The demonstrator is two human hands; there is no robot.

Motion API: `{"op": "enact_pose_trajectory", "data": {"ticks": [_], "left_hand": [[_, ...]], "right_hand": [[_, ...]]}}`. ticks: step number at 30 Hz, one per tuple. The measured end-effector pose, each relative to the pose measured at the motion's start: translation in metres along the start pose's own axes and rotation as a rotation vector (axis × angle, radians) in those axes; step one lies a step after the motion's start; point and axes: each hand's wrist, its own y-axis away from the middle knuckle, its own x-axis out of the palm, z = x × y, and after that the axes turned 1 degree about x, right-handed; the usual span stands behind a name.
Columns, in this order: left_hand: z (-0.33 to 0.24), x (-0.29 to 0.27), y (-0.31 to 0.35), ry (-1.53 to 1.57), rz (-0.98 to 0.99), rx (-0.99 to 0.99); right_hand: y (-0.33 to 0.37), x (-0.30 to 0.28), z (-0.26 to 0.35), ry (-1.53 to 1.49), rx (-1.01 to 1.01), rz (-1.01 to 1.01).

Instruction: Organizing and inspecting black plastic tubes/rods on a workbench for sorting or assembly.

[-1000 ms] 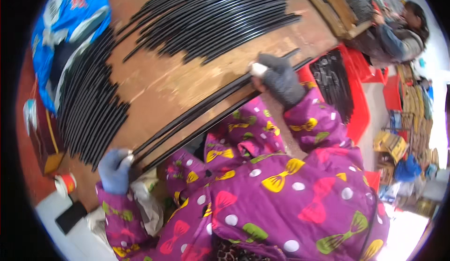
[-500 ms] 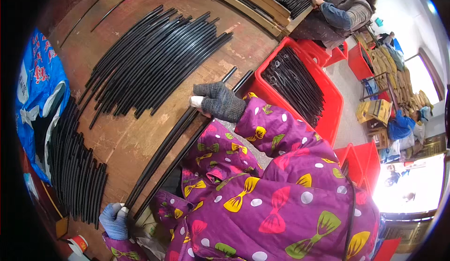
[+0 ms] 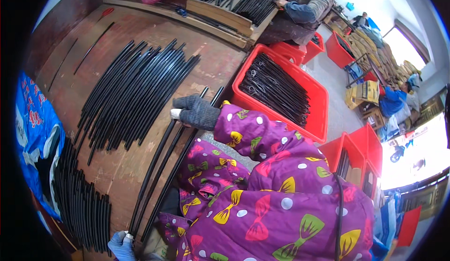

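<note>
Thin black rods [image 3: 155, 165] run slantwise between my two gloved hands at the front edge of the wooden table. My right hand [image 3: 193, 112], in a dark grey glove with a white-wrapped fingertip, is closed over their upper part; two ends stick out beyond it. My left hand [image 3: 123, 247], in a blue-grey glove, pinches the rods near their lower ends, low in the picture. Gaps show between the rods along their middle. Just beyond them lies a wide bundle of similar black rods [image 3: 136, 94], and another bundle [image 3: 84, 205] sits to the left.
On the right stands a red bin [image 3: 319, 115] of black rods with wire ends. A blue plastic bag [image 3: 35, 134] hangs at the left edge. Two thin rods [image 3: 93, 48] lie farther back. Another person [image 3: 304, 15] works at a wooden-edged tray [image 3: 220, 15].
My view has tilted up, so the table and bundles appear lower. The rods between my hands, bunched before, now spread apart. Both hands still grip them.
</note>
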Motion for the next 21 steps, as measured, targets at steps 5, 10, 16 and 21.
{"op": "enact_pose_trajectory", "data": {"ticks": [5, 10, 16, 21], "left_hand": [[0.017, 0.003, -0.007, 0.018, -0.013, 0.047], [-0.042, 0.003, 0.009, -0.101, -0.015, -0.132], [0.023, -0.029, 0.016, -0.060, 0.007, 0.021], [0.003, -0.014, 0.002, -0.027, -0.005, -0.106]], "right_hand": [[-0.002, 0.008, 0.003, 0.070, -0.075, -0.017], [-0.003, -0.016, -0.007, -0.095, -0.016, -0.094], [-0.019, -0.077, -0.059, -0.128, 0.059, -0.289], [-0.023, -0.101, -0.046, 0.056, 0.059, -0.209]]}}
